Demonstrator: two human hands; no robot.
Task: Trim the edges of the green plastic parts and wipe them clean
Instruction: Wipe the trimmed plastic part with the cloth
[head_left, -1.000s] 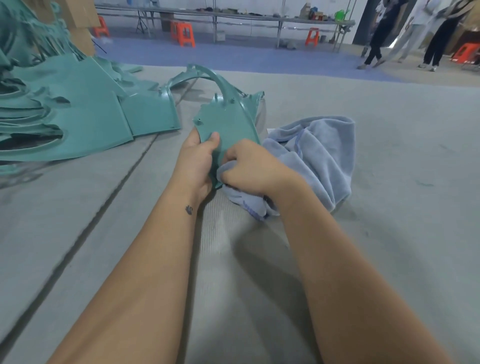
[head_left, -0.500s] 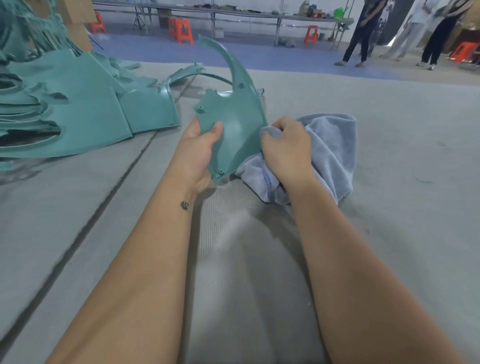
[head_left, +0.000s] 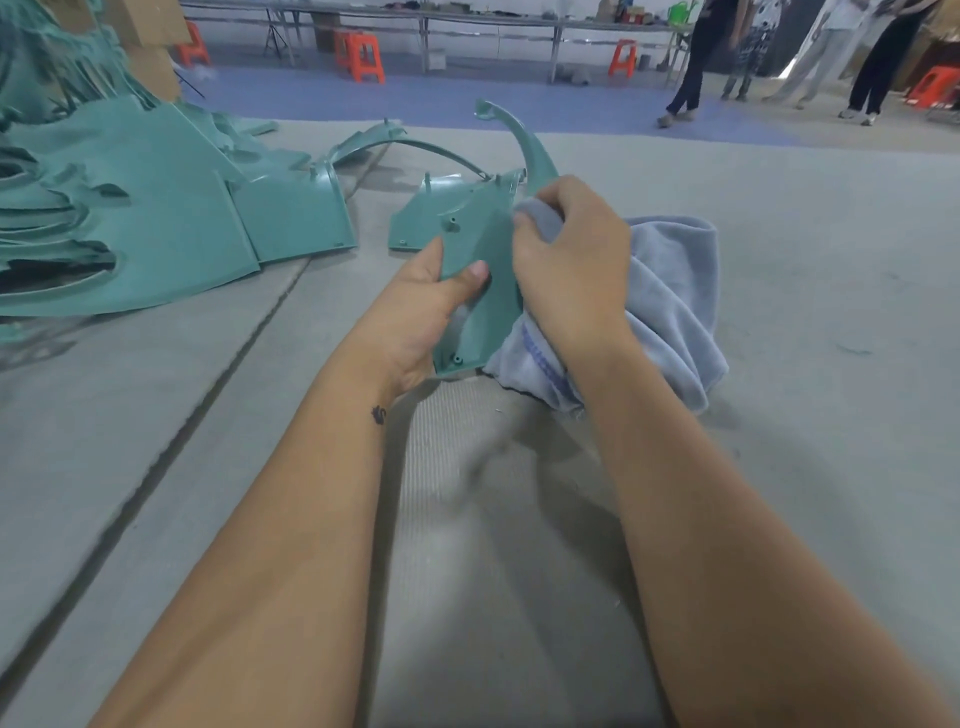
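A person's left hand (head_left: 434, 306) grips a green plastic part (head_left: 480, 265) by its near-left edge, thumb pressed across the face, while the right hand (head_left: 571, 260) clutches a bunched grey-blue cloth (head_left: 670, 306) against the part's far-right side, just below its curved horn. A second earlier the cloth hand worked the near end of the part; it has since travelled up the panel towards the far end, and the piece has been tipped more upright above the grey work surface (head_left: 805, 415). That suggests the wipe of this face is nearly through. A pile of green parts (head_left: 130, 228) lies to the far left, with another piece (head_left: 415, 221) on the surface just behind the held one
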